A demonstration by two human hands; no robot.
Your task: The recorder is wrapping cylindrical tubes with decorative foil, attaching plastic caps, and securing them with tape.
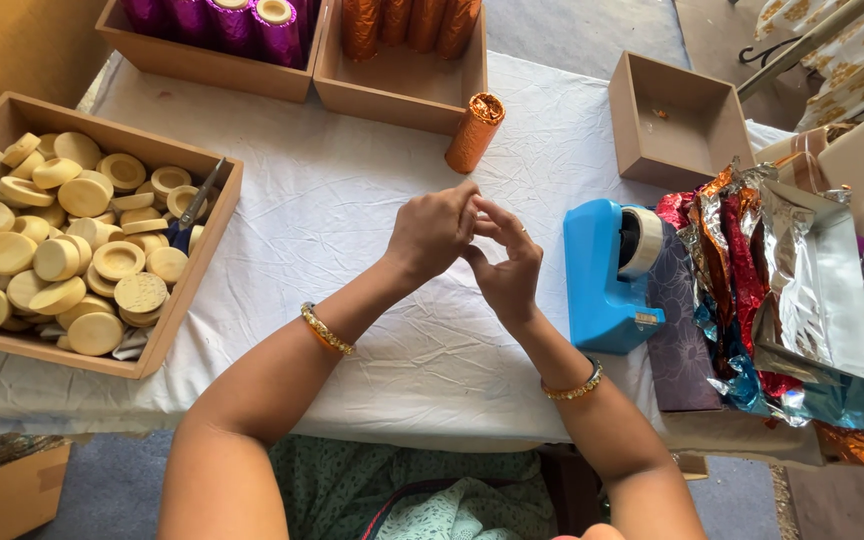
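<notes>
While both hands meet, left hand (430, 232) and right hand (505, 268) hover over open cloth (332, 200).

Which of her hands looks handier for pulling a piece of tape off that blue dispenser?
Probably the right hand. The blue tape dispenser stands just beside it on the white cloth, while the left hand sits farther off and would have to cross over the right one. Both hands meet fingertip to fingertip.

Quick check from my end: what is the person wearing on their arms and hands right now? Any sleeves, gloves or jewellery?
No gloves and no sleeves in view: both forearms are bare. The left hand has a gold bangle with an orange band at its wrist. The right hand has a gold beaded bangle at its wrist. A thin ring seems to sit on one right finger, too small to be sure.
</notes>
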